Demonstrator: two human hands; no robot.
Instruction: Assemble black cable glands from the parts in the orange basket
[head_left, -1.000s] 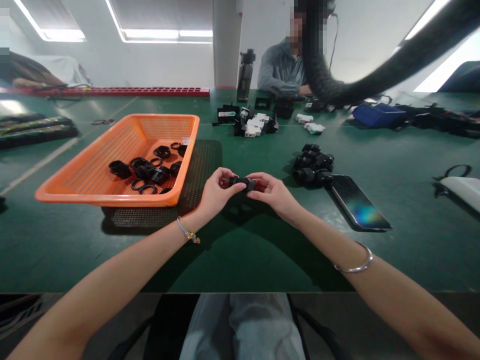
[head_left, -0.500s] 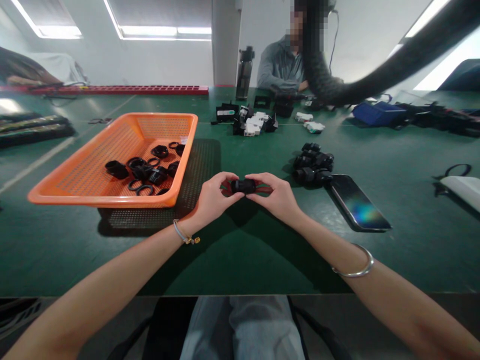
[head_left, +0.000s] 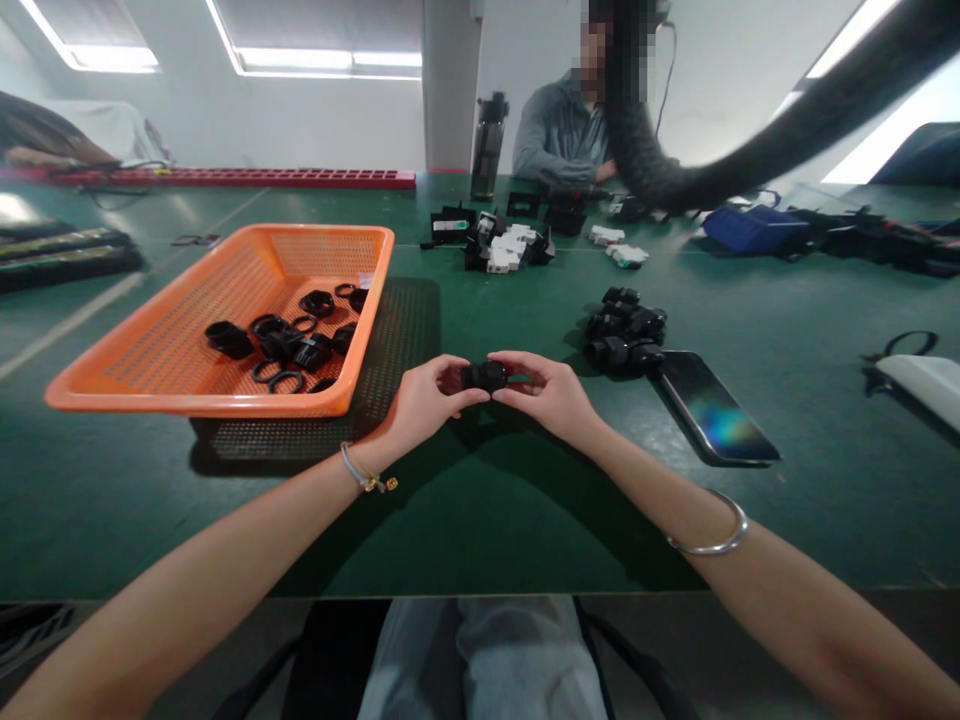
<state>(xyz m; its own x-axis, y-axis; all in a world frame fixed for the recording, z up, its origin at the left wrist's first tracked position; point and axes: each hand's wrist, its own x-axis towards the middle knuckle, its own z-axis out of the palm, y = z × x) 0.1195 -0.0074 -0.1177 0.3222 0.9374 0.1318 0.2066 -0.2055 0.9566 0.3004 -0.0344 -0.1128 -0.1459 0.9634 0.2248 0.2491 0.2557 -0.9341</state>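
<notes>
My left hand [head_left: 424, 400] and my right hand [head_left: 547, 395] meet over the green table [head_left: 480, 500], both pinched on a small black plastic fitting [head_left: 484, 376] held between the fingertips. To the left stands an orange mesh basket [head_left: 187, 385] holding several black rings and fittings [head_left: 289, 340]. A pile of black fittings [head_left: 622, 330] lies just right of my right hand.
A dark phone [head_left: 712, 410] lies beside the pile. Farther back are black and white parts [head_left: 506, 245], a dark bottle [head_left: 487, 148] and a seated person in grey [head_left: 559, 135]. A blue pouch [head_left: 746, 228] and a white object [head_left: 922, 378] lie at the right.
Both hands have shifted slightly nearer and turned the black fitting between the fingertips. The view has drifted a little, so the basket appears lower left.
</notes>
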